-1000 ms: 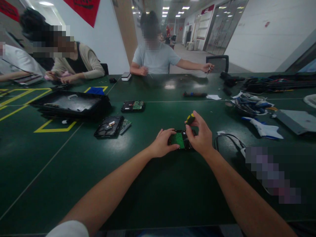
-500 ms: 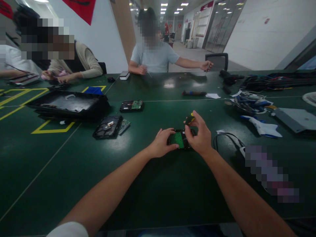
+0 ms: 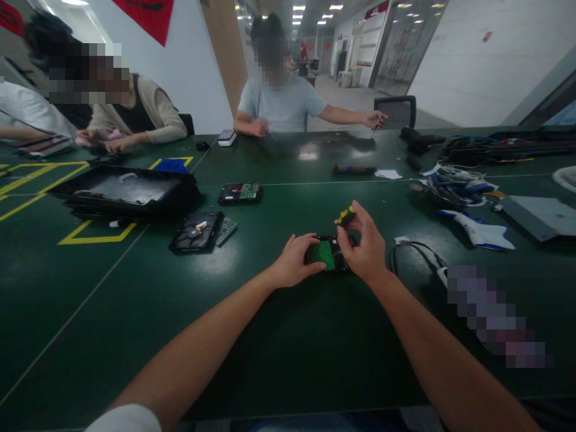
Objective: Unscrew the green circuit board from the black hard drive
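Drive at frame centre: our left hand steadies it, right hand pinches screwdriver; green board still mounted.

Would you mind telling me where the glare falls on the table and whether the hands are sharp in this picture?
Head view: ceiling lights glare off the green table far side and left of the left hand; both hands, right hand with the screwdriver, look fairly sharp; edges bow from wide-angle distortion.
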{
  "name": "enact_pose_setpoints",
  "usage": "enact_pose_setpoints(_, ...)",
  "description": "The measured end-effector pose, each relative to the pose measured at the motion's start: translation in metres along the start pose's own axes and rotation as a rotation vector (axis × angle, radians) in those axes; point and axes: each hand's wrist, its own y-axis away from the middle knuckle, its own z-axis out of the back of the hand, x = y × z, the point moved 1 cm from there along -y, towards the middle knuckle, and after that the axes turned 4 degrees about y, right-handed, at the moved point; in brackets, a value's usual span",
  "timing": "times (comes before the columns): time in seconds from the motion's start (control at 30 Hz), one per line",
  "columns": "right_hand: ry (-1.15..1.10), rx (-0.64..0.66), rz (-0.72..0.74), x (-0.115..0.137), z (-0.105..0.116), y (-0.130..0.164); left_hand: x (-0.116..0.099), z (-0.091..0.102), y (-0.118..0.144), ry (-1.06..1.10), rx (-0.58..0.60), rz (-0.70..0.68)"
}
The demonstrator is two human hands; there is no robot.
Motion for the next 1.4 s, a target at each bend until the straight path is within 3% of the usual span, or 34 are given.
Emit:
enact_pose_setpoints(1.27, 0.078, -0.038, 0.008, -0.0007, 0.0011, -0.0001, 0.007, -0.0024, 0.0002, -0.022, 0.005, -0.028)
enact_pose_setpoints(1.4, 0.045, 0.003, 0.012, 0.0002, 0.0015, -0.0001, 0.0057, -0.001, 0.0004, -0.022, 0.013, -0.024)
